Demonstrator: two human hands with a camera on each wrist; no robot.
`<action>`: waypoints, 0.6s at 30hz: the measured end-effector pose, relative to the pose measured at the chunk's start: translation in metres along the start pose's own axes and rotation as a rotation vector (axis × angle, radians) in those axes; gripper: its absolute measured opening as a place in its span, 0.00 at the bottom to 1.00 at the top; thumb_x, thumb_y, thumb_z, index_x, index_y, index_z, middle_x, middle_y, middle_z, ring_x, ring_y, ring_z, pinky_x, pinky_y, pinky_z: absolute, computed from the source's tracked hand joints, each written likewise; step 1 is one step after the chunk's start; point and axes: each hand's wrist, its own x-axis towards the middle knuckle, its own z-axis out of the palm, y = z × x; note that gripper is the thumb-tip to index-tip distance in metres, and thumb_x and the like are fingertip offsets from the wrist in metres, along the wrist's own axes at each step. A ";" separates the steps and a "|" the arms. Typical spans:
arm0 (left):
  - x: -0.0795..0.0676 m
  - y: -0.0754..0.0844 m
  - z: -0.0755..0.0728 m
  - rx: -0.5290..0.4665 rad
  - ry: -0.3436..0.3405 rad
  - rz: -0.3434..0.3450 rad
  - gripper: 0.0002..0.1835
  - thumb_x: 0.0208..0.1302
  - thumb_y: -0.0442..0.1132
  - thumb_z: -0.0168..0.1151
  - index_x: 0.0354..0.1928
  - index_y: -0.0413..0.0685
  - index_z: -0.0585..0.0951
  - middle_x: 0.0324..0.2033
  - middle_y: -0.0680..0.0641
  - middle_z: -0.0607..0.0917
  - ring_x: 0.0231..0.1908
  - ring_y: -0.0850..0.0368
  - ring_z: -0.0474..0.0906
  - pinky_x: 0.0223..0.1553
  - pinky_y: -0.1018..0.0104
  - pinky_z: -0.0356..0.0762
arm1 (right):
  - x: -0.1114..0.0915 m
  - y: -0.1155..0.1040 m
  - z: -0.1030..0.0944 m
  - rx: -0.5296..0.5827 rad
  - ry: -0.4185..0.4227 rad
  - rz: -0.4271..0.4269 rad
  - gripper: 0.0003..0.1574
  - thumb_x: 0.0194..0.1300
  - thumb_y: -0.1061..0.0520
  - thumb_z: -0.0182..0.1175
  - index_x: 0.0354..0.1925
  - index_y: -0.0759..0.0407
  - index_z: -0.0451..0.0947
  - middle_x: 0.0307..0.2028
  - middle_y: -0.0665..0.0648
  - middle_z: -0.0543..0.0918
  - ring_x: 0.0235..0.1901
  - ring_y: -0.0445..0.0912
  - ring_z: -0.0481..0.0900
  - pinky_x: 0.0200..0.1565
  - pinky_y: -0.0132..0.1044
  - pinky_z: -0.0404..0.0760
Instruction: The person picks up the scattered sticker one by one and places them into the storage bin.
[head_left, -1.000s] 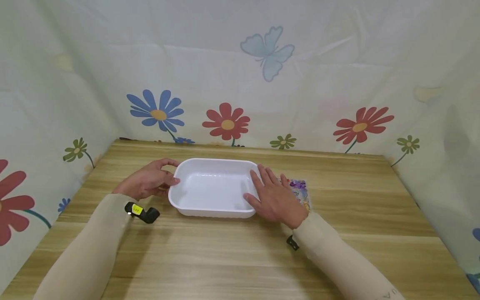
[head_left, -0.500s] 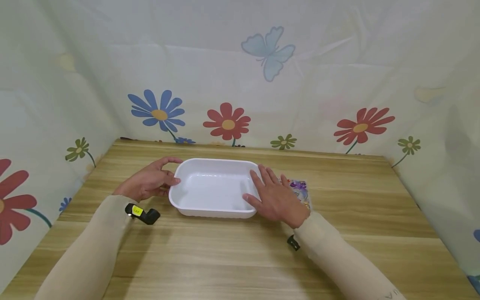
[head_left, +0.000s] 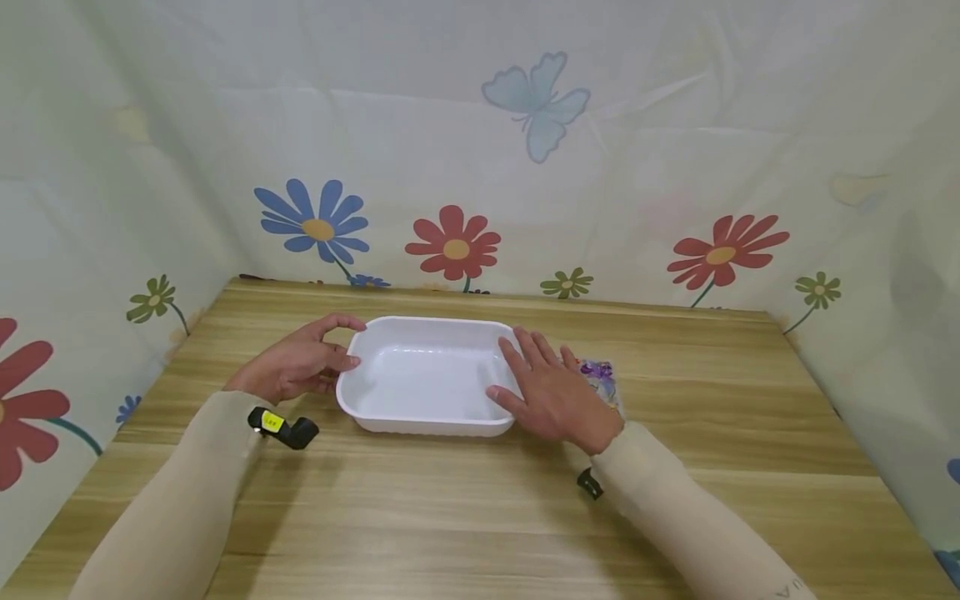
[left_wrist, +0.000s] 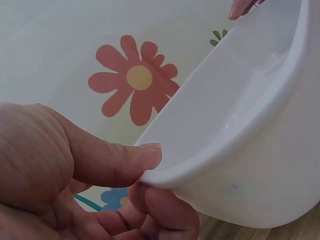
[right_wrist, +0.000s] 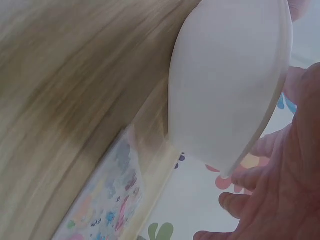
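A white, rounded rectangular plastic tray (head_left: 431,427) stands upright on the wooden table, with nothing inside it. My left hand (head_left: 300,358) pinches its left rim; in the left wrist view the thumb (left_wrist: 125,162) lies over the edge and curled fingers (left_wrist: 167,210) press from below. At the opposite end, my right hand (head_left: 551,392) rests on the rim with its fingers spread and mostly straight. In the right wrist view those fingers (right_wrist: 250,177) lie along the tray's edge (right_wrist: 220,90), not curled round it.
Just right of the tray, partly covered by my right hand, lies a flat, colourfully patterned item (head_left: 600,379), seen also as a thin sheet-like piece (right_wrist: 110,195) in the right wrist view. A flower-printed curtain (head_left: 622,167) borders the wooden table (head_left: 420,517).
The tray stays in place. My left forefinger has reached slightly further onto the rim, and my right wrist has shifted a touch to the right.
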 end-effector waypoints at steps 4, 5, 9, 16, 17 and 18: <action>0.001 0.000 -0.001 -0.007 -0.005 0.001 0.38 0.71 0.34 0.66 0.77 0.56 0.59 0.45 0.44 0.79 0.39 0.47 0.78 0.43 0.58 0.82 | 0.000 0.003 -0.002 -0.003 -0.007 -0.018 0.52 0.77 0.26 0.41 0.85 0.48 0.42 0.85 0.57 0.41 0.85 0.58 0.39 0.80 0.66 0.43; 0.001 -0.001 -0.001 -0.008 -0.007 0.002 0.38 0.71 0.34 0.66 0.77 0.56 0.59 0.44 0.44 0.79 0.39 0.47 0.78 0.42 0.58 0.82 | 0.000 0.003 -0.002 -0.008 -0.006 -0.021 0.52 0.77 0.26 0.41 0.85 0.48 0.42 0.85 0.57 0.41 0.85 0.58 0.39 0.80 0.66 0.43; 0.001 -0.001 -0.001 -0.013 -0.008 -0.002 0.38 0.71 0.34 0.66 0.77 0.57 0.59 0.44 0.44 0.79 0.39 0.47 0.78 0.43 0.58 0.83 | 0.000 0.005 -0.003 -0.029 0.004 -0.030 0.52 0.77 0.25 0.40 0.85 0.48 0.42 0.85 0.57 0.41 0.85 0.59 0.39 0.80 0.66 0.44; 0.001 -0.001 -0.002 -0.013 -0.011 -0.004 0.39 0.70 0.34 0.66 0.77 0.57 0.59 0.46 0.44 0.79 0.39 0.48 0.78 0.43 0.59 0.83 | -0.002 0.009 -0.004 -0.031 0.013 -0.023 0.52 0.77 0.26 0.41 0.85 0.48 0.42 0.85 0.58 0.41 0.85 0.59 0.40 0.80 0.66 0.46; 0.001 0.000 -0.001 -0.014 -0.011 -0.004 0.39 0.70 0.34 0.67 0.77 0.57 0.59 0.46 0.44 0.79 0.39 0.48 0.78 0.43 0.59 0.82 | -0.002 0.010 -0.004 -0.027 0.014 -0.022 0.52 0.77 0.26 0.42 0.85 0.48 0.42 0.85 0.58 0.41 0.85 0.59 0.40 0.80 0.66 0.46; 0.001 0.000 -0.001 -0.013 -0.009 -0.004 0.39 0.70 0.34 0.67 0.77 0.57 0.59 0.46 0.43 0.79 0.39 0.47 0.78 0.43 0.59 0.82 | -0.002 0.010 -0.004 -0.022 0.018 -0.022 0.52 0.77 0.27 0.42 0.85 0.49 0.42 0.85 0.58 0.41 0.85 0.59 0.40 0.80 0.66 0.46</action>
